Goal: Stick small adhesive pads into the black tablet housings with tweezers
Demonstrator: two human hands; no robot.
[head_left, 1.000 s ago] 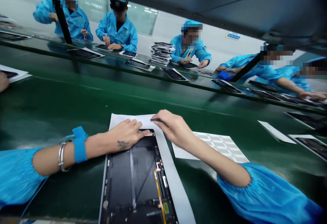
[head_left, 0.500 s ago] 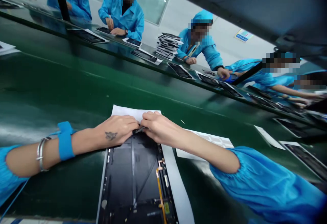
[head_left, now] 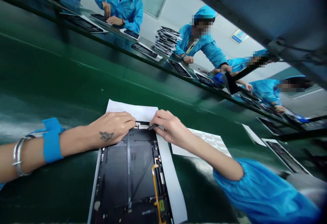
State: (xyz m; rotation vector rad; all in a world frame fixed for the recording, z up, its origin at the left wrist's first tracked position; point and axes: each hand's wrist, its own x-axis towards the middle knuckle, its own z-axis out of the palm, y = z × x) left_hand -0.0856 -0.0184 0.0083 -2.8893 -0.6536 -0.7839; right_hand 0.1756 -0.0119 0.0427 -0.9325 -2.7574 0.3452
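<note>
A dark tablet housing (head_left: pixel 139 173) lies open on a white sheet of paper (head_left: pixel 133 109), with an orange flex cable (head_left: pixel 154 179) along its right side. At its far edge is a pale strip (head_left: pixel 141 126). My left hand (head_left: pixel 114 127) is closed with its fingertips at the left end of that strip; what they pinch, if anything, is hidden. In my right hand (head_left: pixel 167 123) is a dark slim tool (head_left: pixel 152 127), its tip pointing left at the strip's right end. The tool's exact kind does not show. A blue wrist strap (head_left: pixel 52 140) circles my left wrist.
Right of the housing lies a sheet of pale stickers (head_left: pixel 206 141). Across the green table (head_left: pixel 63 74), co-workers in blue smocks sit behind a raised shelf (head_left: pixel 114 45) bearing several tablet parts and a paper stack (head_left: pixel 167 41). A dark overhead panel (head_left: pixel 242 2) spans the upper right.
My right hand has moved right, away from my left fingertips, uncovering the pale strip and the dark tool. My left hand stays at the housing's far edge. The whole view has shifted slightly.
</note>
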